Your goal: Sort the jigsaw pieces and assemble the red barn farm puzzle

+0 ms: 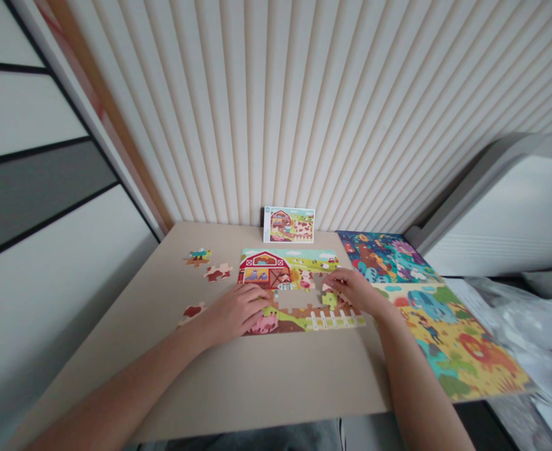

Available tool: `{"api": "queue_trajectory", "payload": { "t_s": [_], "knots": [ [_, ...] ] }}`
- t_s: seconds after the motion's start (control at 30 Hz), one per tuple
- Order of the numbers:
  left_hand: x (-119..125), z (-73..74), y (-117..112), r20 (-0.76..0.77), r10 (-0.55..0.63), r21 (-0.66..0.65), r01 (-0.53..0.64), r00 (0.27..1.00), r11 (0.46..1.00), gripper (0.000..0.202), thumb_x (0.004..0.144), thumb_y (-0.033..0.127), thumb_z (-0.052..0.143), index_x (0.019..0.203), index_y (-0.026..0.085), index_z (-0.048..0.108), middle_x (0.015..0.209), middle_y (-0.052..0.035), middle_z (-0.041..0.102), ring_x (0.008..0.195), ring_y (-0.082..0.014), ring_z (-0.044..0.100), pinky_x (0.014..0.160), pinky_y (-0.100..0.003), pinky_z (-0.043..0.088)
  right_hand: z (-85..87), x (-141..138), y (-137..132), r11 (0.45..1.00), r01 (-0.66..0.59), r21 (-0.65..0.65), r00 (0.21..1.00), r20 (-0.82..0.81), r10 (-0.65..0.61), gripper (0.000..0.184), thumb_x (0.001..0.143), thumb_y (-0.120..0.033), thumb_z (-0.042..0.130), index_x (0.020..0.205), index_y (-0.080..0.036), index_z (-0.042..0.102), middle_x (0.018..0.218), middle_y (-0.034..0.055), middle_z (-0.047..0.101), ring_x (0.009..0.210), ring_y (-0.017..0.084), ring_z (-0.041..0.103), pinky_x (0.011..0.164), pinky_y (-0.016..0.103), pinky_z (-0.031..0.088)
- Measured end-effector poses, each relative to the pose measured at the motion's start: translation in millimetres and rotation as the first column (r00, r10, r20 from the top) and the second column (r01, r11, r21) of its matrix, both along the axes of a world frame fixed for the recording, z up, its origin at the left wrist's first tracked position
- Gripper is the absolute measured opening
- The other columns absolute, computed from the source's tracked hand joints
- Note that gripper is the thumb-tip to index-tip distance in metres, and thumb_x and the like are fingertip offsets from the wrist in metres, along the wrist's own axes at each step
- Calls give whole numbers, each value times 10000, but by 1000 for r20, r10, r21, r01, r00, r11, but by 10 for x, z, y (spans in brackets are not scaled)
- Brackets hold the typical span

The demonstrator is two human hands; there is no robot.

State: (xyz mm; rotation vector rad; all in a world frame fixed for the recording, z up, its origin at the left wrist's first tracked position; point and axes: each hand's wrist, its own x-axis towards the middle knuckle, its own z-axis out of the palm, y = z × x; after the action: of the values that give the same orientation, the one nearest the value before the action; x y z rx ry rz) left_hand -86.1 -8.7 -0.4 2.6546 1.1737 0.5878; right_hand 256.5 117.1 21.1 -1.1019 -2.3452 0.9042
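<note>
A farm jigsaw puzzle (261, 260) with a red barn lies partly joined on the table, with a gap in its middle. My left hand (238, 311) rests on the puzzle's left side, fingers stretched out flat and holding nothing. At the gap's right edge, my right hand (353, 289) has its fingertips closed on a green and pale puzzle piece (329, 298). To the left lie loose pieces: a blue-green one (199, 255), a brown and pink one (218, 272) and another brown one (194, 311) partly covered by my left forearm.
A picture card (289, 225) of the farm scene leans against the pleated wall (257, 113). On the right lie a dark blue puzzle (383, 258) and a yellow animal puzzle (463, 332). Clear plastic wrapping (520, 319) sits beyond the table's right edge.
</note>
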Motion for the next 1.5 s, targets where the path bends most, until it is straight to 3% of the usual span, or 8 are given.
{"api": "queue_trajectory", "payload": {
  "t_s": [0.1, 0.27, 0.4, 0.57, 0.7, 0.9, 1.33, 1.5],
  "knots": [
    [1, 3, -5, -8, 3, 2, -3, 1000, 1000, 275, 998, 219, 512, 1236, 238, 649, 1258, -65, 650, 1201, -232, 554, 1087, -426, 418, 25, -2, -8, 1000, 25, -4, 999, -33, -25, 343, 958, -450, 535, 966, -191, 759, 920, 73, 730, 790, 197, 653, 696, 292, 507],
    [0, -8, -5, -18, 4, -3, -5, 1000, 1000, 278, 999, 205, 506, 1241, 238, 639, 1270, -61, 644, 1210, -228, 552, 1081, -418, 423, 42, 35, 50, 969, 241, 58, 966, -107, -234, 455, 951, -476, 511, 1252, -175, 673, 740, 26, 652, 577, 151, 535, 540, 262, 423],
    [-4, -24, -2, 7, -3, 23, 3, 1000, 1000, 281, 995, 210, 515, 1246, 238, 637, 1259, -63, 650, 1196, -224, 562, 1070, -414, 436, 23, 72, 112, 942, 330, 57, 940, -109, -323, 459, 938, -475, 511, 1214, -157, 694, 691, 28, 626, 541, 143, 521, 490, 248, 381],
    [-15, -29, 2, 3, -7, 18, 7, 1000, 1000, 280, 1002, 211, 503, 1246, 243, 636, 1258, -56, 652, 1202, -217, 561, 1083, -413, 427, -9, 72, 126, 939, 343, -25, 934, -94, -344, 423, 927, -433, 513, 1183, -146, 689, 678, 37, 649, 566, 163, 591, 513, 255, 434],
    [-22, -34, 3, 4, -8, 21, 8, 1000, 1000, 276, 1003, 217, 504, 1241, 242, 640, 1255, -57, 653, 1200, -215, 561, 1079, -407, 428, -44, 63, 120, 959, 265, -100, 954, -118, -276, 407, 925, -442, 523, 1173, -154, 667, 721, 38, 684, 576, 165, 625, 542, 265, 473],
    [-15, -42, 1, -8, -1, 24, 1, 1000, 1000, 281, 996, 210, 517, 1249, 240, 634, 1268, -57, 647, 1207, -219, 555, 1070, -411, 433, -86, 75, 137, 977, 206, -59, 971, -110, -212, 404, 925, -428, 522, 1185, -168, 689, 745, 28, 681, 595, 156, 617, 551, 257, 462],
    [-27, -68, 3, -18, -5, 26, 6, 1000, 1000, 289, 1000, 221, 510, 1265, 239, 623, 1280, -62, 637, 1220, -229, 545, 1079, -431, 428, -82, 218, 261, 867, 496, 41, 858, -177, -483, 484, 874, -468, 557, 1172, -133, 737, 666, 32, 665, 512, 141, 517, 528, 268, 413],
    [-20, -52, 2, -6, -12, 38, 13, 1000, 999, 284, 995, 220, 518, 1254, 240, 633, 1264, -65, 645, 1203, -230, 556, 1072, -428, 433, -167, 177, 262, 932, 361, -35, 923, -131, -362, 445, 865, -450, 572, 1153, -151, 734, 740, 29, 695, 543, 132, 541, 535, 252, 425]
  ]
}}
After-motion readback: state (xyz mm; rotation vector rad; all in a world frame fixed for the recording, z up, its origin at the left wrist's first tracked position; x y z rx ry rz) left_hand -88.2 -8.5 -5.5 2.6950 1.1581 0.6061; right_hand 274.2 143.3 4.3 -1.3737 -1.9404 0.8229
